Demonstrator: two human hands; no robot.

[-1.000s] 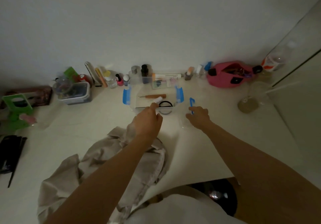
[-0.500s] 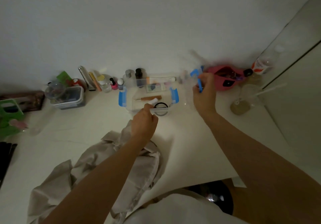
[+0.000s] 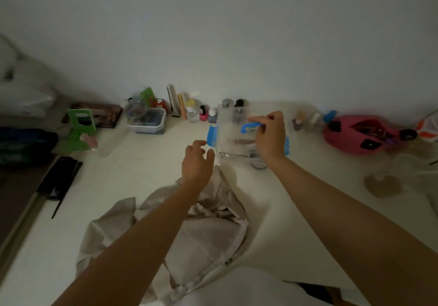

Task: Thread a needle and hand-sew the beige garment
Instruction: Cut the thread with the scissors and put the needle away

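Shows the garment (image 3: 201,229) as a crumpled heap of soft beige folds on the near bench (image 3: 142,175), with a stitched edge down its right side. Lies partly under the left forearm and is cut off at the near edge by a white-clad lap.

Hovers the left hand (image 3: 198,161) just past the garment's far tip, fingers loosely curled round nothing, close to the left end of the box (image 3: 225,146). Pinches a blue clip (image 3: 250,127) with the right hand (image 3: 270,135), above the clear box, mid-bench toward the far wall.

Cannot tell lid from box walls through the motion blur, nor whether the lid is seated or lifted. Hides the box's right part behind the right hand. Makes out inside only a brownish streak (image 3: 241,141), too smeared to name.
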